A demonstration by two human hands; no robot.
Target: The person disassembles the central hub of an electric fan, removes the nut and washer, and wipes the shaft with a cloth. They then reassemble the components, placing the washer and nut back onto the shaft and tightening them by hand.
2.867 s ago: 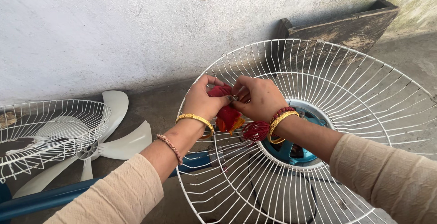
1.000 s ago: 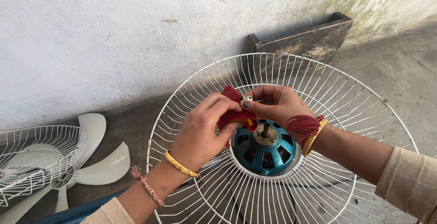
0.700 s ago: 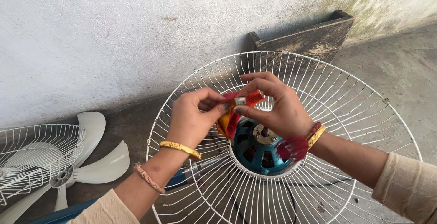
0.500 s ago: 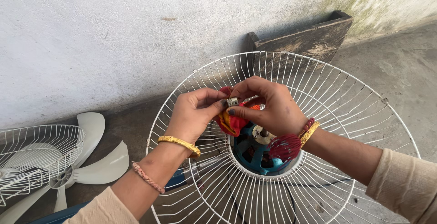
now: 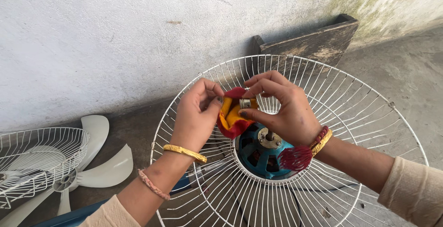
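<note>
Half the cloth (image 5: 233, 111) behind fingers (image 5: 258, 87)

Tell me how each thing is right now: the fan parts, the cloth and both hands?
Rear fan guard: blades off, motor bared.
Blue motor: uncovered, shaft bare.
Small metal piece: pinched in right hand fingers.
Red and yellow cloth: bunched, gripped by left hand.
White fan blades: detached, on floor.
Other guard: off, over the blades.

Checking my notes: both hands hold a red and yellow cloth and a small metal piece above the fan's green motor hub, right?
Not quite: the head view shows the motor hub is blue, not green. The rest of your note stands.
</note>
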